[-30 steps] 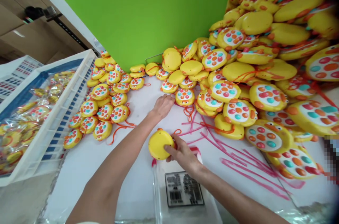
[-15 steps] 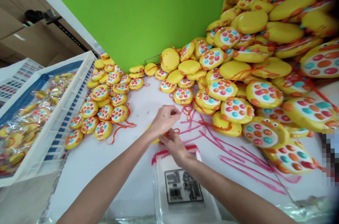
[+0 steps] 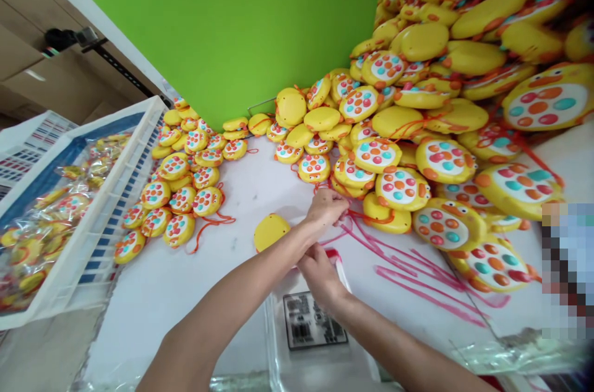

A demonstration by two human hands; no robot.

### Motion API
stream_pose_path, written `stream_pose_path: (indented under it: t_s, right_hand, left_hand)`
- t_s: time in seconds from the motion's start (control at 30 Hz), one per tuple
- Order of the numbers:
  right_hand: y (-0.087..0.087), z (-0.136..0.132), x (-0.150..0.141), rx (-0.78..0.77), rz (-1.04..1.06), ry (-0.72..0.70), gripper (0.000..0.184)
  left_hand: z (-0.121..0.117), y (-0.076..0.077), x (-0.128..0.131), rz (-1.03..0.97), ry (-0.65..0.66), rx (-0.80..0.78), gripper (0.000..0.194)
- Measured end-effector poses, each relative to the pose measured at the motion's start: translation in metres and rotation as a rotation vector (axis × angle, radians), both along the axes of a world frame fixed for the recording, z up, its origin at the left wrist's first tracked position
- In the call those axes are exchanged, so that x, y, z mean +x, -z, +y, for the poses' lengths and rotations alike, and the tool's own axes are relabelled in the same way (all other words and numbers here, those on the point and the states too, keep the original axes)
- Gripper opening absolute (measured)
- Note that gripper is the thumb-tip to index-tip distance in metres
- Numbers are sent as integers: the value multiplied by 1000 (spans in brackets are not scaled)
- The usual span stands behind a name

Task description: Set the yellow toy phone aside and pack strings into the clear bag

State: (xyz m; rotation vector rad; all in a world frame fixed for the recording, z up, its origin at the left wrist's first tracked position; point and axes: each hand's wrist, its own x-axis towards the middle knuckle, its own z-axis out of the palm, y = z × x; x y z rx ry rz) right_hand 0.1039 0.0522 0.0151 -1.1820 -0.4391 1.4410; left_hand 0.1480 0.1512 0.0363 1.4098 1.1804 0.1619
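While left hand (image 3: 327,208) curls farther right, yellow toy (image 3: 269,232) lies left of nearer right hand (image 3: 320,273), both grips unclear.

This looks like a workshop or small factory: identical toys (image 3: 424,41) lie heaped on a pink-scrawled table (image 3: 232,318), more sit in clear bags (image 3: 69,203) in a crate (image 3: 96,213) beside it, and cardboard boxes (image 3: 55,80) stand beyond.

Single view, head-worn: eye above the white worktop (image 3: 143,299), in front of and facing the green panel (image 3: 223,27), pitched down; near the worktop stretch before the panel, farther from the panel itself
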Motion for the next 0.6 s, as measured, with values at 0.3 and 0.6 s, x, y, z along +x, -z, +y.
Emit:
stream_pose_path:
  t_s: [0.3,0.6]
  right_hand:
    - [-20,-22,14,78,19,4,30]
    - [-11,-92,84,-95,-214,7,40]
  left_hand:
    - [-5,12,20,-46,-123,-111,22]
    - [-38,-19,-46,48,125,80,20]
